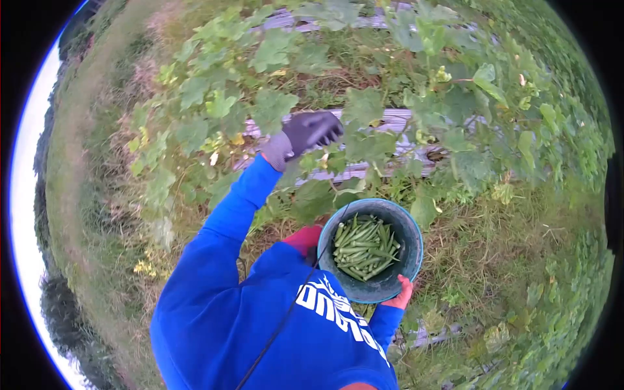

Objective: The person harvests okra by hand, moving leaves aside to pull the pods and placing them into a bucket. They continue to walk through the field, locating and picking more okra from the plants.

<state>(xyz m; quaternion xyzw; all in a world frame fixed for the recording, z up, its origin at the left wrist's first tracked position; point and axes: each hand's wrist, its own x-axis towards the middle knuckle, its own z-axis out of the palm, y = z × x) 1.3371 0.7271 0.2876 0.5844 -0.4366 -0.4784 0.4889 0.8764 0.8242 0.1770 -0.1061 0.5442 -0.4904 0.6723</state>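
Note:
My left hand, in a dark glove with a grey cuff, reaches out over the leafy plants. Its fingers are bent forward with a gap to the thumb, and I see nothing between them. Below it, a dark bucket with a blue rim is held close to my body. A heap of green okra pods lies inside. The reddish fingers of my right hand are closed over the bucket's near right rim; the rest of that hand is partly hidden behind the rim.
Strips of silvery plastic mulch show between rows of plants. Dry grass and weeds cover the ground at the right. A thin dark cord crosses my blue sweatshirt. A red patch shows left of the bucket.

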